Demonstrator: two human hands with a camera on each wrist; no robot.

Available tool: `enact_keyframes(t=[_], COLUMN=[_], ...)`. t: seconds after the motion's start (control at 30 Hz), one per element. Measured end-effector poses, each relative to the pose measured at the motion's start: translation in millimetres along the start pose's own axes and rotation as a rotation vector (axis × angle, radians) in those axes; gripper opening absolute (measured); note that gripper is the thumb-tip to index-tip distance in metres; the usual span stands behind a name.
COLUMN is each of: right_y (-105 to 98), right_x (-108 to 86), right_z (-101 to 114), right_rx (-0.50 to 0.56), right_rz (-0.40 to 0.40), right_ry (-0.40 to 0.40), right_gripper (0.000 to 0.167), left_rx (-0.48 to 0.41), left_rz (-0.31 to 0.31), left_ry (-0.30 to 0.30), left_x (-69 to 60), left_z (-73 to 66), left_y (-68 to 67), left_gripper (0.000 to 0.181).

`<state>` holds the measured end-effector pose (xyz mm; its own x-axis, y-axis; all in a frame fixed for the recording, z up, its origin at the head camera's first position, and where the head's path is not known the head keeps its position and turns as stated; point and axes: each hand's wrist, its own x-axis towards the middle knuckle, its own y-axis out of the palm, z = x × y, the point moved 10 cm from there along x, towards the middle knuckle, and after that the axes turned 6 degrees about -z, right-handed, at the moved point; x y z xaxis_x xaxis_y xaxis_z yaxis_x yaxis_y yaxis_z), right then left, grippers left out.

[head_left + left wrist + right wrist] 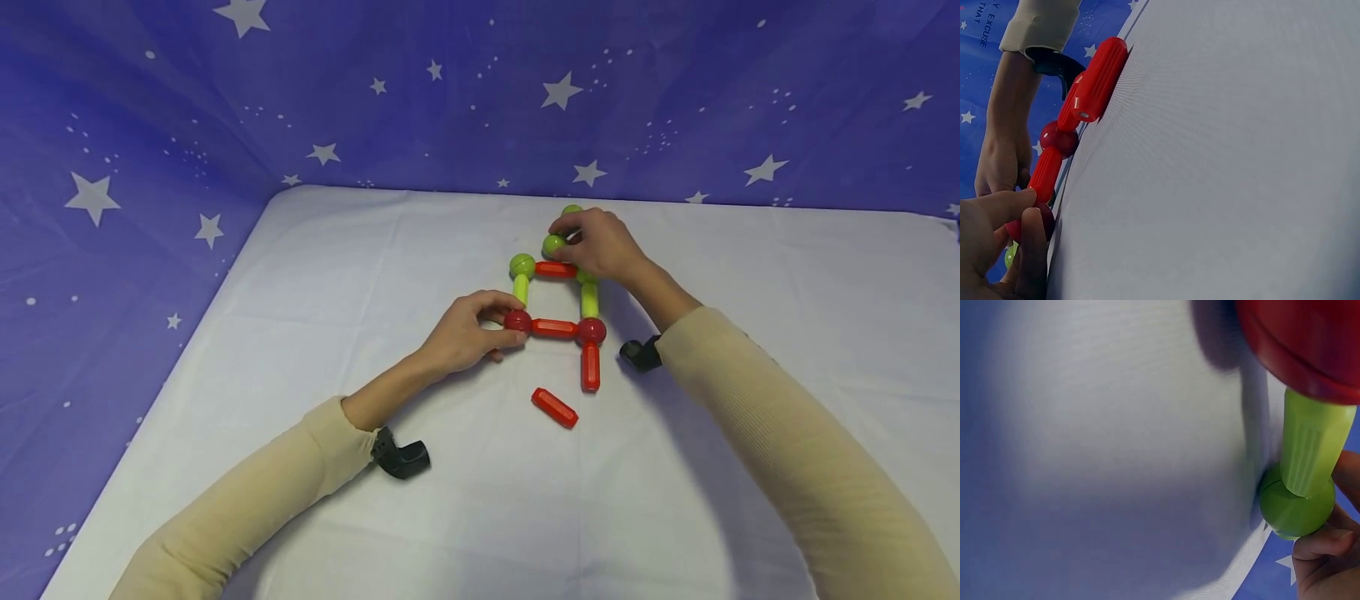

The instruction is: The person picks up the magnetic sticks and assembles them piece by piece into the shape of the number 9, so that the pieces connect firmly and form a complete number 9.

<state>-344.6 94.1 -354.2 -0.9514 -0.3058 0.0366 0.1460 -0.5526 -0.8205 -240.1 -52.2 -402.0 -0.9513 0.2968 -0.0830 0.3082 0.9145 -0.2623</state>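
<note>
A square of magnetic rods and balls lies on the white cloth, with red rods at front (pixel 555 328) and back (pixel 556 269) and green rods (pixel 590 298) at the sides. My left hand (pixel 476 329) pinches the red ball (pixel 517 322) at its front left corner. At the back right, my right hand (pixel 603 242) has thumb and finger about a green ball (pixel 554 245); its palm side is hidden. Another green ball (pixel 572 209) shows just beyond these fingers. In the right wrist view, a green ball (pixel 1297 509) sits beside the right fingers.
From the front right red ball (pixel 592 331), a red rod (pixel 591 368) points toward me. A loose red rod (pixel 555 408) lies nearer, at a slant. Dark wrist cameras (pixel 402 458) hang by both sleeves. A starry blue curtain (pixel 480 100) stands behind the table.
</note>
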Motion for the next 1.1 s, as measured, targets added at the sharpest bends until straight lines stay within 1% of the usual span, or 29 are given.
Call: enact_keyframes(t=[0.3, 0.43, 0.57, 0.77, 1.0, 1.1], right_y=[-0.7, -1.8, -5.4, -14.9, -25.6, -30.7], right_x=[-1.5, -2.3, -4.5, -12.1, -26.6, -34.4], right_z=[-0.9, -2.2, -2.2, -0.6, -1.5, 1.9], right_rx=[-0.001, 0.004, 0.042, 0.130, 0.176, 0.208], right_rz=[-0.016, -0.041, -0.078, -0.140, -0.191, -0.210], right_ry=[0.009, 0.006, -0.005, -0.040, -0.040, -0.064], right_gripper=[0.033, 0.033, 0.034, 0.032, 0.036, 0.035], left_rx=[0.000, -0.002, -0.001, 0.007, 0.014, 0.013], left_rz=[0.000, 0.002, 0.003, -0.001, 0.001, 0.003], left_ry=[0.009, 0.005, 0.003, 0.011, 0.018, 0.021], left_x=[1.3, 0.8, 0.3, -0.5, 0.0, 0.5], left_z=[-0.6, -0.8, -0.9, -2.1, -1.1, -0.9], left_y=[0.1, 0.5, 0.7, -0.1, -0.1, 0.0], left_gripper=[0.037, 0.038, 0.039, 0.037, 0.038, 0.038])
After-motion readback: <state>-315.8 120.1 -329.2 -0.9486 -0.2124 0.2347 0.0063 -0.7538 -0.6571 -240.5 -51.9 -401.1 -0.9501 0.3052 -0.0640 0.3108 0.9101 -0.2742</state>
